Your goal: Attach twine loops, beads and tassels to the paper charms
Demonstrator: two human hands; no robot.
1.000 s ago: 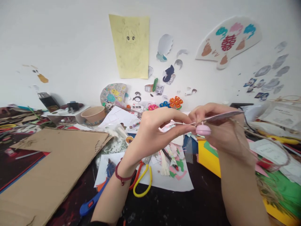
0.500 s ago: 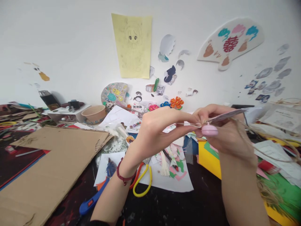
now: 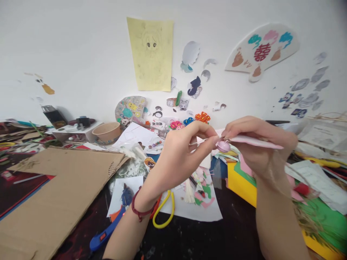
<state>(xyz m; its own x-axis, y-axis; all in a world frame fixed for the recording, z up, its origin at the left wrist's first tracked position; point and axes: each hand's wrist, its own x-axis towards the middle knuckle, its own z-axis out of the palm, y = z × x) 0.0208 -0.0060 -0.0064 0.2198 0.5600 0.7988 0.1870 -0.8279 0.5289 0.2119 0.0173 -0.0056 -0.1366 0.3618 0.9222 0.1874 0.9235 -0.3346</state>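
Note:
In the head view both my hands meet above the table at the right of centre. My left hand [image 3: 187,151] is closed in a pinch on a thin string [image 3: 193,144], whose end shows behind the fingers. A small round lilac bell [image 3: 223,146] hangs beside the fingertips. My right hand [image 3: 260,144] grips a thin, flat pale-pink piece [image 3: 257,141], seen nearly edge-on, with its fingertips close to the bell. Twine [image 3: 275,177] runs over the right wrist. The fingers hide how string, bell and flat piece are joined.
Cut cardboard [image 3: 62,187] lies at the left. A blue glue gun [image 3: 108,231] and yellow-handled scissors [image 3: 164,213] are below my left arm. White paper [image 3: 214,213] bears coloured scraps and a tassel. Green sheets [image 3: 325,224] lie at right; a bowl [image 3: 106,133] stands behind.
The bell and fingertips have shifted left. The flat piece has turned from its dark grey side to a pale-pink one, and my left fingers have bent more.

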